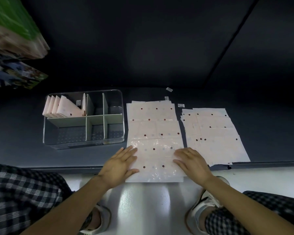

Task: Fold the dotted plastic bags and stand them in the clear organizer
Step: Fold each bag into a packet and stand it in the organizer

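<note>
— On the dark table (41, 155), from the head view, what lies under the person's hands?

— One dotted bag (154, 141), spread flat, its near edge over the table's lip. The left hand (120, 164) and right hand (191, 161) both rest on it, fingers straight, gripping nothing. More bags (212, 133) are piled to the right; folded bags (61, 107) stand in the organizer's (83, 141) back-left compartment.

— How should it handle?

— Probably light, limp and slippery; it looks crinkled. Pinching the near corners and pressing each crease seems wise.
</note>
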A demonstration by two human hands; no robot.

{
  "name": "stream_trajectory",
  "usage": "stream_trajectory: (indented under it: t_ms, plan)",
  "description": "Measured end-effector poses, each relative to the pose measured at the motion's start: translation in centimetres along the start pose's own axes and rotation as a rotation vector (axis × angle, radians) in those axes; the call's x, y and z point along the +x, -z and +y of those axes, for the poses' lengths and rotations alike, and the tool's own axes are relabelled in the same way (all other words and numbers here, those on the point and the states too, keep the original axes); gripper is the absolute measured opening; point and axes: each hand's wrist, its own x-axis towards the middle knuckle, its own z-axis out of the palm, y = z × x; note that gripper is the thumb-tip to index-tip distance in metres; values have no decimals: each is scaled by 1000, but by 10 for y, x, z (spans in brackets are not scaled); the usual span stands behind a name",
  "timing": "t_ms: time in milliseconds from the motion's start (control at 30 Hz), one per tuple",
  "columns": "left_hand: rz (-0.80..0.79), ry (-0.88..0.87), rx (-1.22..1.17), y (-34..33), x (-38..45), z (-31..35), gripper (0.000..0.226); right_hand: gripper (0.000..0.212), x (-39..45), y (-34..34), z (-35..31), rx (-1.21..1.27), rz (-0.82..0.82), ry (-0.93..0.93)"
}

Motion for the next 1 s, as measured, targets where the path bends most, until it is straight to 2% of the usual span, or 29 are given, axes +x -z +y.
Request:
stream_trajectory:
  t_ms: [33,167,300,400,467,567,633,733,800,867,1000]
  plan:
    - [10,18,-70,0,6,3,55,19,8,-2,-2,13,12,15]
    - [58,97,-194,-4,20,9,36,20,28,-8,-9,-40,-52,120]
    - [40,115,-102,-5,30,6,36,16,38,-17,-4,-127,-40,243]
    - [50,107,-152,-6,33,3,45,13,43,-15,-2,-88,-76,268]
    - [52,88,-211,-4,34,0,57,8,48,-9,0,-1,-210,212]
    - [12,120,-280,4,36,-5,66,12,53,6,5,240,-519,49]
    - [37,187,-366,8,37,-5,56,10,59,17,8,349,-676,-27]
    - [63,339,-491,12,38,-1,26,16,70,29,14,411,-776,-65]
    - [59,438,-551,13,40,2,10,17,76,31,18,499,-767,-128]
    - [78,524,-636,13,42,5,11,10,80,31,24,625,-697,-271]
    - [130,654,-905,12,47,7,15,22,74,23,40,892,-411,-605]
